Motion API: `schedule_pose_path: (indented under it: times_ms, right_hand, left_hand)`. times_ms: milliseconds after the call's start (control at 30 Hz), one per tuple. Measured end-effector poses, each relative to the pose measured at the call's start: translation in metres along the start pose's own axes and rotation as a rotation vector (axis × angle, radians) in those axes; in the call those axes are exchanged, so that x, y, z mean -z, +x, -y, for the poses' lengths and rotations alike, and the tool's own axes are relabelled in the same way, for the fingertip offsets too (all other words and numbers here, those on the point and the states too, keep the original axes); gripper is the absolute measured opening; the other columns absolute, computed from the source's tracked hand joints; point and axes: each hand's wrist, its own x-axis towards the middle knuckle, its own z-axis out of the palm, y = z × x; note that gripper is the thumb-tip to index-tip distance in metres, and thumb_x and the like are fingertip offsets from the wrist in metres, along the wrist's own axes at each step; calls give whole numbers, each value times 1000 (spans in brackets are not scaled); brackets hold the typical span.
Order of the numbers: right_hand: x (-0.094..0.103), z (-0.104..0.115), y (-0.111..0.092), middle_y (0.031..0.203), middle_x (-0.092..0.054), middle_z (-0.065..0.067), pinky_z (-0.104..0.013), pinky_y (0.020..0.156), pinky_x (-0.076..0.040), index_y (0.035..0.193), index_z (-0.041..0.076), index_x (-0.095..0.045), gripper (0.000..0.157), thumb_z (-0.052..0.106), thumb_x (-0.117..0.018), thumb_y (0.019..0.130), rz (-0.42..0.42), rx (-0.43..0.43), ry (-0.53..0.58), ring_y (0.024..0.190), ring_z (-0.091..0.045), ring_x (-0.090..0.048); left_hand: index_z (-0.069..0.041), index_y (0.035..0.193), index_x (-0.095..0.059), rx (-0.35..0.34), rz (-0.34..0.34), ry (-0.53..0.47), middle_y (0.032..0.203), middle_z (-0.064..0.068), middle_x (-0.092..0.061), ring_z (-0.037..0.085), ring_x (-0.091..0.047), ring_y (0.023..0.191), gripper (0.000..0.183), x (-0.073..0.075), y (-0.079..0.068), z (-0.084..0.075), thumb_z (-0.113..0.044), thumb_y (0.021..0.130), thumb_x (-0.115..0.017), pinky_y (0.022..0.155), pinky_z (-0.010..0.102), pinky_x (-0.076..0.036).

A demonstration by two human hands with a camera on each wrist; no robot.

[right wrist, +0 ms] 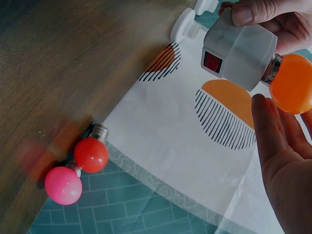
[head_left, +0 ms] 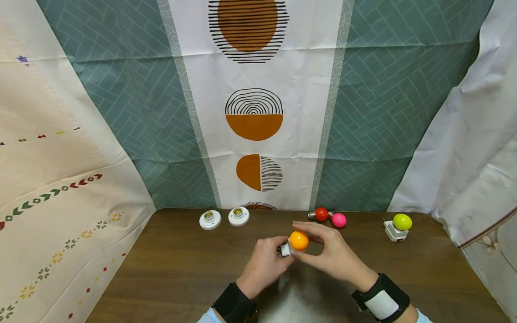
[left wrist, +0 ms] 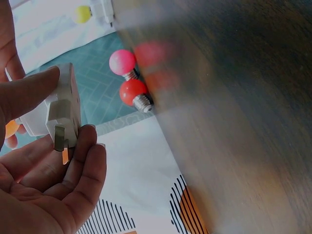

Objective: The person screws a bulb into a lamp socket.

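Note:
My left hand (head_left: 266, 260) grips a white plug-in lamp socket (right wrist: 239, 48), with the thumb on one side and the fingers beneath. Its metal prongs (left wrist: 59, 139) show beside my fingers. An orange light bulb (head_left: 299, 241) sits at the socket's mouth, and part of its metal base shows in the right wrist view. My right hand (head_left: 331, 251) holds the orange bulb, its thumb on the near side and fingers on the far side; the exact finger contact is partly hidden.
A red bulb (head_left: 321, 214) and a pink bulb (head_left: 339, 220) lie at the wooden table's (head_left: 181, 269) back edge. Two round white lamp holders (head_left: 210, 220) stand back left. Back right is a white plug socket (head_left: 396, 231) with a yellow-green bulb (head_left: 402, 221). Patterned cloth (head_left: 254, 72) hangs behind.

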Motion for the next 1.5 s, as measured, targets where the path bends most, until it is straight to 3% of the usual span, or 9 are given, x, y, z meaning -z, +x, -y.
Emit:
schedule_pose_path:
  times_ms: [133,467,867,1033,1267,1500]
  right_hand:
    - [-2,-14,-1,127,-52,9,-29,82,-45,125,24,-56,61,11,-79,70,26,12,-7,112,-11,-51]
    - [-2,-20,-2,123,-56,4,-29,81,-46,124,22,-58,56,8,-77,73,38,31,6,107,-12,-54]
    - [-5,-19,-1,112,-61,4,-29,77,-48,114,23,-63,48,17,-81,70,-60,14,33,99,-12,-57]
    - [-4,-10,0,114,-60,5,-29,79,-47,114,20,-63,52,15,-82,67,-65,-5,11,101,-11,-57]
    - [4,20,3,117,-59,-5,-36,81,-47,117,8,-61,53,1,-78,67,-39,48,4,105,-19,-57]
    - [6,23,4,115,-60,-4,-34,81,-46,114,6,-63,48,0,-77,69,-16,65,7,104,-19,-57]
  left_hand:
    - [-18,103,-64,-1,-2,-5,88,-15,-59,2,-54,73,30,0,0,0,-26,76,-75,67,17,-44]
    - [-19,102,-64,-16,-15,-9,87,-15,-59,1,-54,73,29,0,-1,2,-26,76,-76,66,16,-43]
    - [-17,105,-64,24,13,-6,88,-14,-59,4,-54,72,32,2,0,1,-24,75,-75,67,18,-44]
    - [-18,104,-64,18,10,-9,87,-14,-59,6,-56,73,30,1,0,1,-26,76,-75,67,18,-44]
    - [-19,101,-64,7,-2,-15,85,-15,-58,5,-55,72,29,1,-1,1,-26,76,-76,66,18,-44]
    - [-19,103,-64,-1,-4,-10,88,-16,-59,1,-54,73,31,0,0,1,-27,76,-76,68,19,-45]
